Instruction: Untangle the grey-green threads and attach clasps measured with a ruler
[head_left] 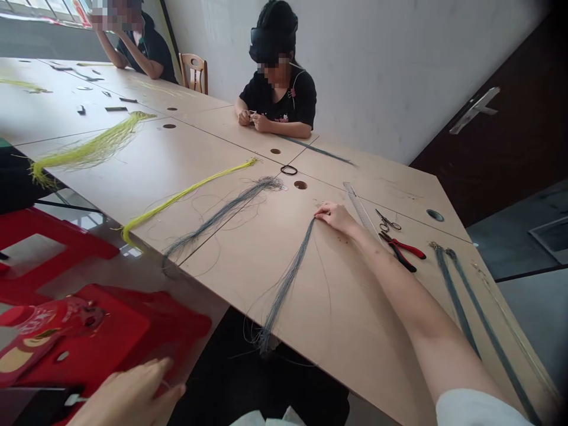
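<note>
My right hand (336, 216) reaches far across the wooden table (355, 331). Its fingers are closed on the top end of a grey thread bundle (286, 283), which runs back toward me and hangs over the table's near edge. My left hand (133, 395) is low at the bottom left, off the table, fingers loosely together over red things; a thin pale strand seems to lie by the fingers. I cannot make out whether it holds anything.
Red-handled pliers (403, 248), small scissors (387, 222) and a clear ruler (360, 208) lie right of my hand. Two braided grey cords (461, 307) run along the right side. Another grey bundle (222, 216) and yellow bundles (186, 192) lie left. Two people sit across the table.
</note>
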Demonstrator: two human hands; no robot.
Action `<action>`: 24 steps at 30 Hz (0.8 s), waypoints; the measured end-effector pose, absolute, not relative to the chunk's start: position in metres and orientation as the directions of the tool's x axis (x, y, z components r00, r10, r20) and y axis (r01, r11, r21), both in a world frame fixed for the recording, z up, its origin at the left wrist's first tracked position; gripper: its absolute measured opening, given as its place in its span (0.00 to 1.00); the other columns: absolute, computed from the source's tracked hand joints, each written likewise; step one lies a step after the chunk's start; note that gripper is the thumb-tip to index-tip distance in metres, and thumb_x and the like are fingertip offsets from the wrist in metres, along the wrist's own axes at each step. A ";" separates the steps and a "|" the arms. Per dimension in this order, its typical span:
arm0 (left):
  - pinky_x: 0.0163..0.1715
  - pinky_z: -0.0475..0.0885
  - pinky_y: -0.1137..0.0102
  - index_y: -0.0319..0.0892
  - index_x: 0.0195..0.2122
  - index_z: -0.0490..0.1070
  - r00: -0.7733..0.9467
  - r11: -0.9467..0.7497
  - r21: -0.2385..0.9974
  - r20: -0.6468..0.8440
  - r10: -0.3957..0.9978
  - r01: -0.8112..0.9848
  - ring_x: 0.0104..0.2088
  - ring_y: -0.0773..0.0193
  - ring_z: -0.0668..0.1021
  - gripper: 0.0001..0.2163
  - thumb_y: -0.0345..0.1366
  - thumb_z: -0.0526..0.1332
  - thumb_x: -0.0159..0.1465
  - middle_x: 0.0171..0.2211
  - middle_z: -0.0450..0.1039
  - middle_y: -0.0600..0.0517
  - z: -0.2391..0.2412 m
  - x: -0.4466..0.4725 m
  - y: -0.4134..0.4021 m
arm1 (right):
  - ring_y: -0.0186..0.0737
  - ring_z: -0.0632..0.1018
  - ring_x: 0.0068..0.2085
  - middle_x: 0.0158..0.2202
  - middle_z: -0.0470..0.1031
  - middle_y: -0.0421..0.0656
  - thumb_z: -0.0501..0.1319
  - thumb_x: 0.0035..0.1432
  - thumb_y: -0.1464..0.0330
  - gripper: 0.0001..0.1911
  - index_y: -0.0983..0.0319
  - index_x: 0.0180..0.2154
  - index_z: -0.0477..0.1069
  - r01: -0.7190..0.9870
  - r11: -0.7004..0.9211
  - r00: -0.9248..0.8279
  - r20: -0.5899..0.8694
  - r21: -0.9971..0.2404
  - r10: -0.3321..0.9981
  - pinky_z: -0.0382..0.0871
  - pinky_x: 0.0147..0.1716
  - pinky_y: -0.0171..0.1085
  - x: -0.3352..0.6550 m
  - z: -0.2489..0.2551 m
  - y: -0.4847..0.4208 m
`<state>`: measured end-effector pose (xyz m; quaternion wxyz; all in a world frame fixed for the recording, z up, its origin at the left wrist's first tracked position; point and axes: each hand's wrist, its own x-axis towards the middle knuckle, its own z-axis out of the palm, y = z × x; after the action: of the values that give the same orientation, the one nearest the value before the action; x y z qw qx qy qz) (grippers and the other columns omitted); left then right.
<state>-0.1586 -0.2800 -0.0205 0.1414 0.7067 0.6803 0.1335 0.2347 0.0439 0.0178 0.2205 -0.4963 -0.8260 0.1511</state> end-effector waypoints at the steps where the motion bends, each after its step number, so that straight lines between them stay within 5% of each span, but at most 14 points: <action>1: 0.27 0.75 0.62 0.45 0.31 0.74 0.097 -0.088 0.319 -0.013 0.995 0.944 0.27 0.53 0.79 0.12 0.46 0.58 0.57 0.28 0.78 0.49 -0.012 -0.160 -0.279 | 0.36 0.74 0.37 0.36 0.75 0.42 0.60 0.55 0.70 0.06 0.61 0.31 0.77 0.748 0.452 -0.397 0.218 -0.486 0.892 0.64 0.42 0.34 0.235 0.017 0.044; 4: 0.39 0.74 0.56 0.48 0.47 0.69 0.236 -0.268 0.242 0.156 0.959 0.932 0.42 0.51 0.77 0.19 0.50 0.57 0.58 0.44 0.74 0.50 0.037 -0.134 -0.260 | 0.35 0.74 0.37 0.36 0.75 0.42 0.61 0.54 0.69 0.06 0.61 0.31 0.77 0.732 0.419 -0.351 0.230 -0.538 0.908 0.64 0.41 0.34 0.236 0.013 0.042; 8: 0.50 0.69 0.67 0.46 0.49 0.66 0.651 -0.687 0.350 0.234 0.722 0.637 0.48 0.61 0.73 0.16 0.39 0.58 0.59 0.48 0.71 0.54 0.094 -0.037 -0.216 | 0.35 0.74 0.39 0.37 0.75 0.43 0.62 0.53 0.69 0.06 0.62 0.32 0.77 0.709 0.385 -0.294 0.248 -0.591 0.923 0.65 0.42 0.33 0.236 0.008 0.040; 10: 0.57 0.62 0.63 0.40 0.50 0.65 0.773 -0.789 0.338 0.217 0.596 0.513 0.53 0.61 0.69 0.17 0.38 0.58 0.60 0.51 0.69 0.51 0.096 0.012 -0.197 | 0.36 0.74 0.39 0.37 0.75 0.43 0.62 0.52 0.69 0.05 0.61 0.32 0.77 0.702 0.375 -0.277 0.253 -0.605 0.927 0.64 0.43 0.33 0.236 0.007 0.040; 15: 0.55 0.62 0.55 0.36 0.47 0.67 0.760 -0.810 0.243 0.283 0.586 0.534 0.52 0.52 0.69 0.16 0.41 0.52 0.65 0.49 0.69 0.45 0.054 0.048 -0.182 | 0.35 0.75 0.38 0.36 0.76 0.43 0.63 0.51 0.69 0.05 0.61 0.31 0.78 0.691 0.358 -0.249 0.258 -0.628 0.933 0.65 0.41 0.33 0.234 0.005 0.042; 24: 0.57 0.61 0.56 0.43 0.54 0.64 0.676 -0.719 0.112 0.268 0.686 0.686 0.55 0.54 0.68 0.20 0.44 0.57 0.63 0.53 0.68 0.49 0.029 -0.073 -0.231 | 0.35 0.74 0.38 0.35 0.75 0.42 0.64 0.51 0.69 0.04 0.61 0.30 0.78 0.648 0.365 -0.253 0.264 -0.668 0.931 0.65 0.42 0.34 0.237 0.002 0.043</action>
<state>-0.0729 -0.2314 0.0292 0.0011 0.9154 0.3748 0.1470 0.2371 0.0433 0.0021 0.3227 -0.5191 -0.7606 0.2190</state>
